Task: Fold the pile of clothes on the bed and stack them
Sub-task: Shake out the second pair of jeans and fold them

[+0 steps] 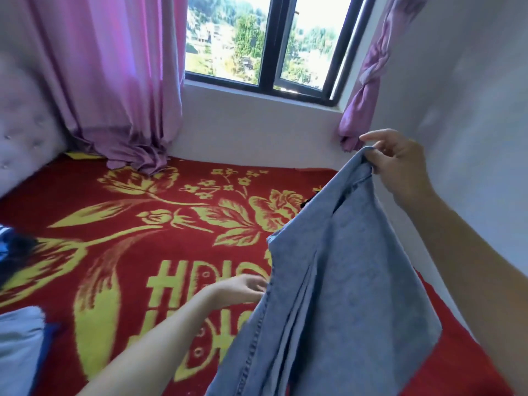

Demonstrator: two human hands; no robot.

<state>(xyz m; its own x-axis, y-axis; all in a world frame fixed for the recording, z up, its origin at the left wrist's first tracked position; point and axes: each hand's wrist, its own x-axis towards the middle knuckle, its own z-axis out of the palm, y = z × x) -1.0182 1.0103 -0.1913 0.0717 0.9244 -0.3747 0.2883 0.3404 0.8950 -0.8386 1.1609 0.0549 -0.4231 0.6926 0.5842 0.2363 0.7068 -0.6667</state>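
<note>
Jeans (343, 281) hang lengthwise, slanting down-left from the right hand (400, 164).

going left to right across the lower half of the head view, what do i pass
pale cloth at the left edge → left hand → blue denim garment → right forearm

right hand (400, 164) – fingers (380, 162) pinch denim garment (343, 281) top, raised | left hand (245, 287) – at its seam | red blanket (143, 224) beneath
</note>
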